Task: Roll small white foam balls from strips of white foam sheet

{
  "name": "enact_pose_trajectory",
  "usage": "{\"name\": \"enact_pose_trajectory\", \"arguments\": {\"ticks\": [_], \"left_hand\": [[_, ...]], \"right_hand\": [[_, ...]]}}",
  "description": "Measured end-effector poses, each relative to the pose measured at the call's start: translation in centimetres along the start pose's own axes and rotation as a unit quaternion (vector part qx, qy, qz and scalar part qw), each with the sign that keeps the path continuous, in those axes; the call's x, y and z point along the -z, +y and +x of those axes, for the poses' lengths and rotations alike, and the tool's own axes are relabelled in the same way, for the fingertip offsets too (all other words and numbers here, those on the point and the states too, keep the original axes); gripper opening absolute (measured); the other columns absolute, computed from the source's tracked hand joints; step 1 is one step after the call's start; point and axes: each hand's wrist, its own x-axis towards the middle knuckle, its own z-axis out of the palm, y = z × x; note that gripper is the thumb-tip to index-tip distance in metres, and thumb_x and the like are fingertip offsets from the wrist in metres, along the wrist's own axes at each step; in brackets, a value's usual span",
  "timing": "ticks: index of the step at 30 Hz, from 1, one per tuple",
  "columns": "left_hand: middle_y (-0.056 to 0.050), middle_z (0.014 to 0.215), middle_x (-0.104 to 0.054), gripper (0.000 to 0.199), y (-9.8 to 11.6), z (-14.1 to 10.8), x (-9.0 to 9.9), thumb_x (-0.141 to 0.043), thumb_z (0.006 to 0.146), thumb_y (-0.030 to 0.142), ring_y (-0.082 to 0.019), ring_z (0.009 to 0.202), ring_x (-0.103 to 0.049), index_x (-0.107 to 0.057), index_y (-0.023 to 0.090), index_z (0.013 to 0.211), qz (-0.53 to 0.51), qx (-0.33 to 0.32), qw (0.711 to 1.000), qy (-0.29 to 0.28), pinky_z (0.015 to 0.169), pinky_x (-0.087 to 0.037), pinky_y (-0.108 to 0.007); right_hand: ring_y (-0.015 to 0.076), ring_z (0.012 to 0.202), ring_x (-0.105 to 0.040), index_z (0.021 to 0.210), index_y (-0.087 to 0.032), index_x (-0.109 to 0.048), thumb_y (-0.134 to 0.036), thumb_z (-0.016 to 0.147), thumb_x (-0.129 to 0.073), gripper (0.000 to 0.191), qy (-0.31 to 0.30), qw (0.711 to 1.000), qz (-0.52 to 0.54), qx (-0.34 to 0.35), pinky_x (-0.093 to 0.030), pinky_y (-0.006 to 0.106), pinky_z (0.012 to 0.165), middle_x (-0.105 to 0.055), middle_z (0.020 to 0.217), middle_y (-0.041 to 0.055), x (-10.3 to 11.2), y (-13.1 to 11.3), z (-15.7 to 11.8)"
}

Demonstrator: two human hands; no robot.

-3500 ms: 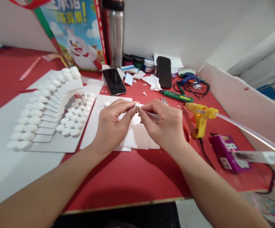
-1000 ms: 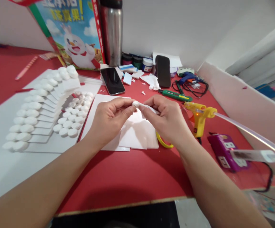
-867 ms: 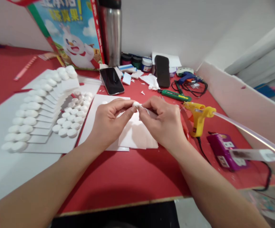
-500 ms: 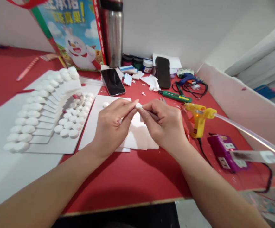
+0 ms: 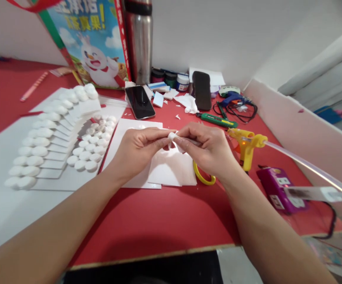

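Note:
A small soft white piece, like clay or foam, is pinched between the fingertips of both hands above the white sheets. My left hand grips it from the left with thumb and forefinger. From the other side, my right hand closes on it with its thumb and bent fingers. A yellow handle loop, like that of scissors, shows below my right palm; whether that hand also holds it I cannot tell. To the left, several round white pieces lie in rows on a white board.
White cards with round white ends fan out at left. A yellow glue gun stands at right beside a purple box. Behind are a green cutter, two phones, paint jars, a steel flask and a printed bag.
The white piece has been turned between my fingers, and my left fingers have straightened a little. A yellow loop now shows under my right hand, where a red edge showed farther right before.

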Motion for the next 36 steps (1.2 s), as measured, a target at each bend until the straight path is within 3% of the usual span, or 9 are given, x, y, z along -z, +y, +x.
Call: {"name": "enact_pose_trajectory", "arguments": {"ticks": [4, 10, 16, 19, 21, 24, 28, 32, 36], "left_hand": [[-0.003, 0.086, -0.077, 0.019, -0.1, -0.3, -0.2, -0.068, 0.095, 0.034, -0.019, 0.082, -0.069, -0.082, 0.022, 0.098, 0.026, -0.008, 1.0, 0.001, 0.082, -0.056, -0.031], [-0.003, 0.093, -0.078, 0.019, -0.4, -0.7, -0.7, -0.069, 0.094, 0.033, -0.018, 0.085, -0.07, -0.08, 0.021, 0.104, 0.034, -0.015, 0.997, 0.061, 0.082, -0.055, -0.029], [-0.005, 0.099, -0.079, 0.023, -0.7, -1.1, -1.6, -0.07, 0.094, 0.036, -0.02, 0.088, -0.071, -0.079, 0.021, 0.108, 0.055, -0.015, 0.994, 0.093, 0.086, -0.055, -0.031], [-0.005, 0.102, -0.079, 0.022, -0.9, -1.1, -1.7, -0.069, 0.094, 0.036, -0.021, 0.093, -0.07, -0.079, 0.022, 0.107, 0.066, -0.03, 0.992, 0.105, 0.089, -0.054, -0.032], [-0.005, 0.101, -0.078, 0.022, -0.9, -0.9, -1.6, -0.068, 0.095, 0.037, -0.021, 0.092, -0.07, -0.078, 0.022, 0.107, 0.063, -0.028, 0.993, 0.096, 0.089, -0.054, -0.032], [-0.005, 0.098, -0.077, 0.021, -0.8, -0.6, -1.1, -0.067, 0.095, 0.035, -0.021, 0.09, -0.069, -0.078, 0.021, 0.107, 0.07, -0.032, 0.994, 0.082, 0.088, -0.054, -0.032], [-0.005, 0.1, -0.077, 0.019, -0.5, -0.4, -0.8, -0.063, 0.097, 0.028, -0.02, 0.092, -0.069, -0.078, 0.02, 0.106, 0.096, -0.053, 0.991, 0.079, 0.088, -0.052, -0.031], [-0.005, 0.108, -0.078, 0.018, -0.3, -0.5, -0.8, -0.063, 0.097, 0.027, -0.021, 0.102, -0.07, -0.078, 0.022, 0.106, 0.128, -0.074, 0.985, 0.092, 0.094, -0.052, -0.032], [-0.004, 0.106, -0.079, 0.019, -0.2, -0.5, -0.7, -0.061, 0.098, 0.03, -0.022, 0.103, -0.07, -0.078, 0.023, 0.103, 0.15, -0.084, 0.98, 0.099, 0.095, -0.053, -0.033]], "right_hand": [[0.0116, 0.061, -0.055, 0.079, -0.016, -0.071, -0.035, 0.095, -0.067, 0.024, 0.016, 1.0, -0.023, 0.002, -0.038, 0.027, 0.058, -0.066, 0.07, 0.0008, -0.4, 0.1, 0.0], [0.0114, 0.056, -0.053, 0.079, -0.018, -0.069, -0.041, 0.097, -0.064, 0.029, 0.068, 0.995, -0.069, -0.028, -0.037, 0.028, 0.057, -0.069, 0.069, 0.0017, -1.3, 0.0, -0.2], [0.0134, 0.057, -0.05, 0.078, -0.019, -0.062, -0.03, 0.095, -0.059, 0.021, 0.126, 0.964, -0.229, 0.049, -0.034, 0.03, 0.058, -0.063, 0.065, 0.0025, -2.3, -0.2, -0.6], [0.0157, 0.059, -0.051, 0.076, -0.02, -0.059, -0.031, 0.094, -0.057, 0.021, 0.136, 0.951, -0.273, 0.045, -0.034, 0.031, 0.059, -0.062, 0.064, 0.004, -2.7, -0.3, -0.7], [0.0157, 0.059, -0.054, 0.077, -0.02, -0.061, -0.034, 0.094, -0.06, 0.023, 0.118, 0.974, -0.194, 0.002, -0.038, 0.03, 0.059, -0.065, 0.067, 0.0044, -2.5, -0.4, -0.5], [0.0166, 0.061, -0.064, 0.083, -0.019, -0.065, -0.053, 0.092, -0.065, 0.035, 0.043, 0.988, 0.077, -0.124, -0.051, 0.03, 0.059, -0.071, 0.077, 0.0061, -1.5, -0.6, 0.2], [0.0247, 0.07, -0.075, 0.089, -0.017, -0.069, -0.062, 0.096, -0.054, 0.048, -0.042, 0.891, 0.353, -0.281, -0.062, 0.037, 0.064, -0.076, 0.082, 0.0118, 0.0, -0.3, 1.1], [0.0253, 0.078, -0.078, 0.099, -0.015, -0.069, -0.041, 0.102, -0.05, 0.033, -0.103, 0.827, 0.443, -0.33, -0.065, 0.04, 0.071, -0.079, 0.09, 0.0138, 0.2, 0.1, 1.2], [0.0185, 0.065, -0.074, 0.101, -0.015, -0.069, -0.036, 0.099, -0.059, 0.024, -0.105, 0.846, 0.427, -0.302, -0.062, 0.03, 0.059, -0.078, 0.088, 0.011, -0.1, 0.0, 0.9]]}}
